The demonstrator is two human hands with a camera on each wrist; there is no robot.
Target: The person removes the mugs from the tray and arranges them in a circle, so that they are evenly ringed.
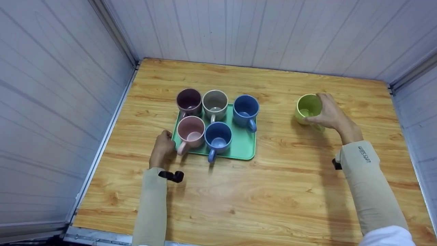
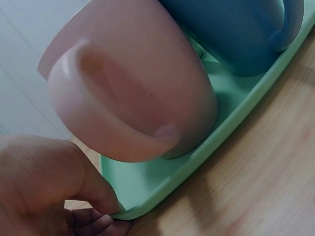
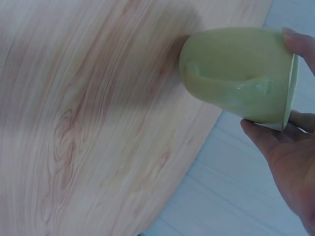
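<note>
At the near left corner of a green tray (image 1: pixel 244 147), my left hand (image 1: pixel 163 145) pinches the rim between thumb and fingers, as the left wrist view shows. Beside it on the tray stands a pink mug (image 2: pixel 142 83), its handle toward me. My right hand (image 1: pixel 330 114) grips a yellow-green mug (image 3: pixel 236 69) by its rim, thumb on one side and fingers on the other. This mug is upright, to the right of the tray; whether its base touches the table I cannot tell.
The tray also holds a purple mug (image 1: pixel 188 104), a grey mug (image 1: pixel 215 104), a blue mug (image 1: pixel 245 111) at the right and another blue mug (image 1: pixel 218 136) in front. The wooden table (image 1: pixel 232 194) meets pale panel walls (image 1: pixel 211 30) at its back and sides.
</note>
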